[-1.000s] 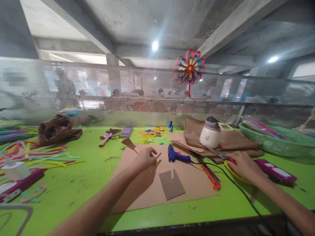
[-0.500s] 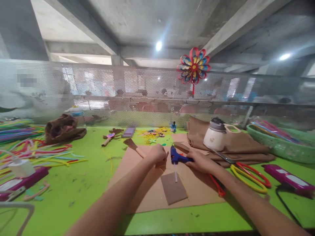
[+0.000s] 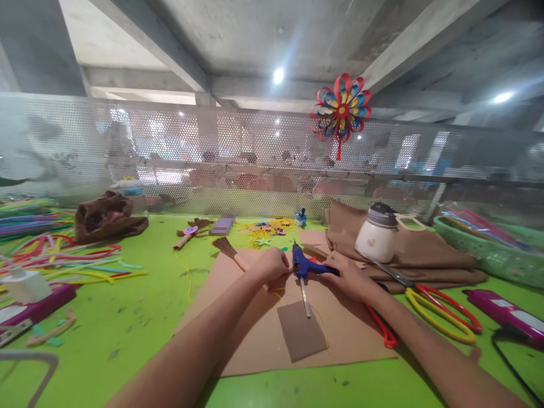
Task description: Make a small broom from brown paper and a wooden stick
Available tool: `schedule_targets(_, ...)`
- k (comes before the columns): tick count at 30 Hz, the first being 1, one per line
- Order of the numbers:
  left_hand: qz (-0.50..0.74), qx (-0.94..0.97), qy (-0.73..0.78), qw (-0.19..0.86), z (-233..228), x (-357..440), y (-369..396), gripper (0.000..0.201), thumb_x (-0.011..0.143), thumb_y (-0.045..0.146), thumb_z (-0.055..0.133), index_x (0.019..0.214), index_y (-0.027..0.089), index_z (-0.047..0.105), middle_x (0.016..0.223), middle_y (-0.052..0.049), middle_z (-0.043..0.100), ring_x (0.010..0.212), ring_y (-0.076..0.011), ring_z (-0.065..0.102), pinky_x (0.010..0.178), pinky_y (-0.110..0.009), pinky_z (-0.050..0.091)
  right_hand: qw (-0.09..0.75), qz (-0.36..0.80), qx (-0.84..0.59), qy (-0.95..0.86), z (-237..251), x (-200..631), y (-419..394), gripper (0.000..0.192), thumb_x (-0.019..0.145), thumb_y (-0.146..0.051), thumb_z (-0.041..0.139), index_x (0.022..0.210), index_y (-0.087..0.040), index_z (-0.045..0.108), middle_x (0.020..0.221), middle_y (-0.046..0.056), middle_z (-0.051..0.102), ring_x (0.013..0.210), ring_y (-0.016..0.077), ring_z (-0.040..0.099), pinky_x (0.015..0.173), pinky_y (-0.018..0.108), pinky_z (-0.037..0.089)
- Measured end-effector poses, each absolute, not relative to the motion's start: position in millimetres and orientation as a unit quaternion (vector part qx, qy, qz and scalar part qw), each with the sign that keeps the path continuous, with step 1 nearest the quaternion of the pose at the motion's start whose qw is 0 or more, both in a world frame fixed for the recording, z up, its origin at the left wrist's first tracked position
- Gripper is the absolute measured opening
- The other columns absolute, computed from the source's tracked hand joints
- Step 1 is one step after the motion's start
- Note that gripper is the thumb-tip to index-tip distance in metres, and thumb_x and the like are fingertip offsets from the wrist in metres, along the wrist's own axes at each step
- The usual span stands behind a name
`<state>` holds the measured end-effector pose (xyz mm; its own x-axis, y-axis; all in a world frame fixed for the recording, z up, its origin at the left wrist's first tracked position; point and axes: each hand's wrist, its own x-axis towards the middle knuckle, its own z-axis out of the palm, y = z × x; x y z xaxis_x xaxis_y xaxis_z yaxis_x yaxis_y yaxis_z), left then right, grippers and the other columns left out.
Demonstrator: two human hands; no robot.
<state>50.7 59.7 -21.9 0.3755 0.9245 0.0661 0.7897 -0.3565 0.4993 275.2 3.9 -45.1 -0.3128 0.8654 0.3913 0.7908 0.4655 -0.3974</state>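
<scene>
My right hand (image 3: 346, 275) is closed round the handle of a blue glue gun (image 3: 312, 267), whose nozzle points away from me. A clear glue stick (image 3: 305, 297) sticks out of its back. Beside the nozzle, my left hand (image 3: 275, 267) is closed with the fingertips pinched together; what they hold is too small to make out. A rolled brown paper piece with a fringed end (image 3: 232, 252) lies partly behind the left hand. Below the glue gun, a brown square (image 3: 301, 331) with a thin yellow thread rests on a tan cardboard sheet (image 3: 250, 345).
Scissors with red and yellow handles (image 3: 440, 317) lie at right, near a white jar (image 3: 376, 232) and folded brown cloth (image 3: 442, 255). A red loop handle (image 3: 385, 331) shows under my right forearm. Pipe cleaners (image 3: 85, 260) and a purple power strip (image 3: 55, 303) are left.
The glue gun has turned slightly and moved a little left toward my left fingers, with the right hand still on it. The whole view has shifted slightly.
</scene>
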Motion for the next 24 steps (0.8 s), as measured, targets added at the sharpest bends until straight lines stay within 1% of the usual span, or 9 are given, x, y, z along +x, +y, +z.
schedule_targets(4,0.186,0.829,0.495,0.181,-26,53,58,0.013,0.063,0.017,0.059,0.073,0.018,0.068,0.065,-0.001,0.065,0.060,-0.0136,0.057,0.051,-0.020,0.037,0.263,0.067,-0.512,-0.815,-50,278,9,0.024,0.079,-0.026,0.058,0.100,-0.020,0.068,0.087,0.006,0.057,0.082,0.0197,0.055,0.077,0.032,0.042)
schedule_targets(7,0.197,0.836,0.486,0.158,-31,54,56,0.009,0.065,0.020,0.060,0.071,0.017,0.066,0.064,-0.002,0.064,0.060,-0.0151,0.055,0.053,-0.022,0.036,0.242,0.054,-0.515,-0.821,-53,280,12,0.025,0.080,-0.028,0.057,0.101,-0.020,0.069,0.086,0.006,0.058,0.083,0.0205,0.055,0.079,0.033,0.041)
schedule_targets(11,0.210,0.834,0.492,0.139,-33,52,55,0.009,0.067,0.023,0.061,0.068,0.016,0.065,0.061,-0.003,0.062,0.059,-0.0166,0.053,0.053,-0.024,0.035,0.236,0.034,-0.536,-0.810,-56,279,14,0.025,0.078,-0.028,0.060,0.100,-0.020,0.069,0.088,0.006,0.059,0.085,0.0214,0.056,0.080,0.033,0.041)
schedule_targets(15,0.236,0.823,0.501,0.123,-20,48,55,0.011,0.069,0.019,0.055,0.071,0.016,0.065,0.065,-0.003,0.062,0.061,-0.0157,0.053,0.054,-0.024,0.035,0.242,0.010,-0.554,-0.796,-58,274,14,0.028,0.078,-0.027,0.058,0.103,-0.020,0.067,0.090,0.007,0.060,0.087,0.0213,0.057,0.080,0.032,0.042)
schedule_targets(20,0.254,0.805,0.520,0.129,4,35,49,0.019,0.073,0.022,0.049,0.073,0.013,0.066,0.063,-0.004,0.061,0.056,-0.0151,0.051,0.051,-0.024,0.033,0.216,-0.015,-0.580,-0.785,-56,271,9,0.029,0.079,-0.027,0.056,0.105,-0.019,0.066,0.095,0.008,0.061,0.088,0.0217,0.059,0.080,0.032,0.042)
schedule_targets(22,0.256,0.805,0.519,0.133,9,28,43,0.021,0.074,0.024,0.048,0.076,0.013,0.066,0.065,-0.004,0.062,0.057,-0.0152,0.051,0.051,-0.024,0.033,0.202,-0.044,-0.585,-0.785,-50,268,2,0.031,0.078,-0.026,0.057,0.107,-0.018,0.064,0.097,0.009,0.061,0.090,0.0231,0.058,0.080,0.034,0.043)
schedule_targets(24,0.252,0.810,0.511,0.139,10,20,35,0.021,0.073,0.026,0.049,0.075,0.014,0.067,0.065,-0.003,0.063,0.057,-0.0150,0.051,0.052,-0.024,0.033,0.209,-0.092,-0.577,-0.784,-39,262,-10,0.028,0.078,-0.024,0.057,0.104,-0.016,0.064,0.099,0.011,0.061,0.093,0.0250,0.056,0.080,0.035,0.042)
